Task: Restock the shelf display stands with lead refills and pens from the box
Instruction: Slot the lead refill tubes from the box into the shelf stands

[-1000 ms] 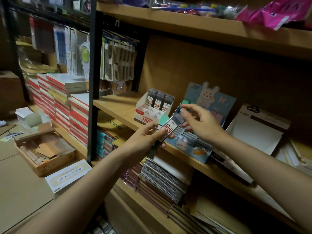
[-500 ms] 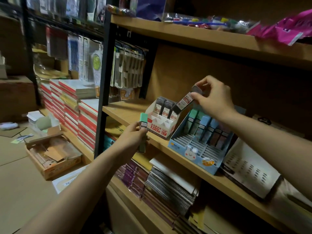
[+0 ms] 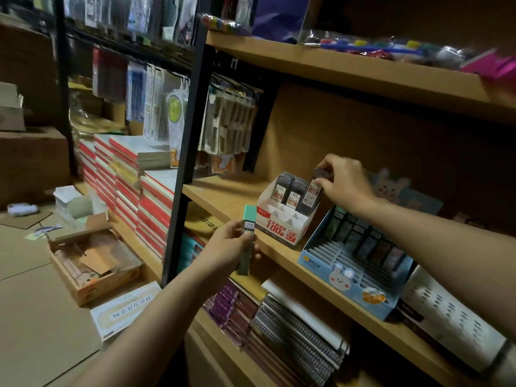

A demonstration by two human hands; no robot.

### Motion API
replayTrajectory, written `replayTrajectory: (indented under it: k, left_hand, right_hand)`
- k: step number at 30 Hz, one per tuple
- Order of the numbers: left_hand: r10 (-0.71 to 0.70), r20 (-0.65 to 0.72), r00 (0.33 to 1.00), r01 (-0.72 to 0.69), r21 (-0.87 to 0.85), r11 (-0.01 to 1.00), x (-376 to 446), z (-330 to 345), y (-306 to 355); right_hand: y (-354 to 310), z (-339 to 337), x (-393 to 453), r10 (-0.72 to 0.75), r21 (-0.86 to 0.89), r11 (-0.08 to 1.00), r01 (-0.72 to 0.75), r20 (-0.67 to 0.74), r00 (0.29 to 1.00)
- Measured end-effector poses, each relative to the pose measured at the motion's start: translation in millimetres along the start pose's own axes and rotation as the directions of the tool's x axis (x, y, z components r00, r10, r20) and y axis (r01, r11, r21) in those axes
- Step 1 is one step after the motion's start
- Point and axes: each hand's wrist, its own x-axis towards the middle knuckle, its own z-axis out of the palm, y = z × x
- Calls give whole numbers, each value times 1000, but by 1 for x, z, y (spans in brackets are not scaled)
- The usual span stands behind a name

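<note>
Nearest us, our left hand grips a green-capped lead refill case upright in front of the shelf edge, fingers wrapped round its lower half. Farther in, our right hand pinches the dark cap of a grey lead refill case standing in the right-hand slot of the white display stand, beside two like it. These cases look light, stiff and smooth, so we judge a pinch at the cap or flat sides holds best. The blue bunny display stand sits just right. Its rear row is dim, and no pens are discernible.
</note>
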Motion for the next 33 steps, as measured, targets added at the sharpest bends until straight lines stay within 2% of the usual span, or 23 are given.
replayTrajectory:
  k: [5,10,13,19,25,33]
  left_hand:
    - [0,-12,1000,0,-34,999,0,-2,2]
    - [11,-12,1000,-11,-54,998,1,-5,4]
    - [19,-77,997,-24,-68,997,4,-11,5]
    - [33,-161,986,-43,-57,997,6,-26,7]
    - [19,-152,988,-29,-62,998,11,-36,3]
    - [13,-132,991,-15,-16,1000,13,-31,-7]
  right_hand:
    - [1,10,0,38,-9,999,-38,-24,999]
    - [-4,4,4,-13,44,999,16,-54,998]
    - [-17,3,7,-56,118,991,66,-92,994]
    - [-39,28,15,-24,161,986,34,-68,997]
    - [-31,53,26,24,140,990,-28,31,999]
    - [-21,73,15,-26,-44,999,24,-55,998]
